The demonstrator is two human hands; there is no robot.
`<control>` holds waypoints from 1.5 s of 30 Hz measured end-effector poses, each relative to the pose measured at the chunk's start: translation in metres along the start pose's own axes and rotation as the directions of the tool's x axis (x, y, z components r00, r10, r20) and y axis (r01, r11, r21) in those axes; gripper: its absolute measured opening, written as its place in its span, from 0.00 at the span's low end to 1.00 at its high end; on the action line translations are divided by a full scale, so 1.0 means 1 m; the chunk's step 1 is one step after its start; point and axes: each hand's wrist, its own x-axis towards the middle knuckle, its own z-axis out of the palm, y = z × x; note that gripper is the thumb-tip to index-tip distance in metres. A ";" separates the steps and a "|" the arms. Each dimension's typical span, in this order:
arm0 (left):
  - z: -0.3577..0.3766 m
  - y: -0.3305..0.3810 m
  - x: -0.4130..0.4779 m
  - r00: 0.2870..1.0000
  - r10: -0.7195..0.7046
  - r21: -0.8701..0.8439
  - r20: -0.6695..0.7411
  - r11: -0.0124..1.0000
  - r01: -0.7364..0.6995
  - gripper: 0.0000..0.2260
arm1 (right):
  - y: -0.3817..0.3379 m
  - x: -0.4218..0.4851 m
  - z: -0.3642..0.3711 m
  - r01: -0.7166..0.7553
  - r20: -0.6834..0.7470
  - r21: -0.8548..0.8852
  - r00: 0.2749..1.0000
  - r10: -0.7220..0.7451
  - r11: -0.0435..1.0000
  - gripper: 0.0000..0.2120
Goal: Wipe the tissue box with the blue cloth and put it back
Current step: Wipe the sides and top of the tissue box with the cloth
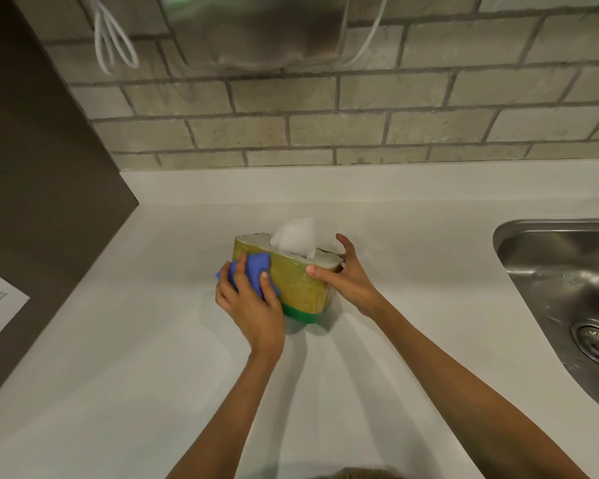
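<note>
The tissue box [300,285] is yellow-gold with a green band at its base and a white tissue [296,236] sticking out of the top. It stands on the white counter [153,357], slightly tilted. My left hand [249,302] presses a bunched blue cloth [255,269] against the box's near left side. My right hand [346,274] grips the box's right end, thumb on the front face and fingers round the back.
A steel sink [567,288] with a drain is sunk into the counter at the right. A brick-tile wall [325,133] runs behind, with a steel dispenser [256,29] and white cables hanging above. A dark panel [42,184] with a paper sheet stands at the left.
</note>
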 end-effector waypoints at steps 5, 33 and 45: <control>0.005 0.014 -0.040 0.987 0.114 0.041 0.111 0.992 -0.119 0.22 | 0.001 -0.006 0.007 0.087 -0.075 0.039 0.994 -0.084 0.995 0.49; -0.017 -0.002 0.015 0.744 -0.540 -0.238 0.392 0.722 0.650 0.24 | 0.002 -0.059 0.028 0.234 -0.054 -0.047 0.970 -0.237 0.971 0.29; -0.019 -0.015 0.069 0.817 -0.377 -0.122 0.436 0.875 0.468 0.10 | 0.010 -0.082 0.047 0.226 -0.038 -0.179 0.971 -0.236 0.958 0.19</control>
